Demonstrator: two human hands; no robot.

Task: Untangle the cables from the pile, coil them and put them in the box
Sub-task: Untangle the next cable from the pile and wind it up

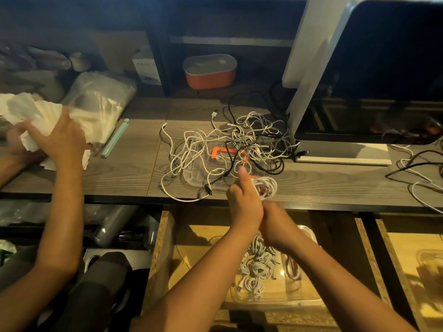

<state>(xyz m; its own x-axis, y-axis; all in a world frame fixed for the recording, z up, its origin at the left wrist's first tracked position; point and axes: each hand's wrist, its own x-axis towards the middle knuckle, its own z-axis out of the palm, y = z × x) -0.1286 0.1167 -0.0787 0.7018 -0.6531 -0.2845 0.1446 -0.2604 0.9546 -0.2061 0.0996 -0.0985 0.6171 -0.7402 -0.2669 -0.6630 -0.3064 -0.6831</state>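
White coil (265,188) gripped by left hand (242,202), right hand (275,224), at desk edge (107,191).

Bare forearms (191,271), apparently uncovered to the elbow, with bare left hand (243,203) and right hand (276,224).

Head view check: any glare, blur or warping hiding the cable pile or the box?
Head view, light: dim and warm, yet the cable pile reads sharp; head view, distortion: wide-angle skews the desk edge and monitor; head view, glare: the clear box in the drawer glints, its coils soft; head view, occlusion: the left hand gripping the white coil partly hides the right hand.
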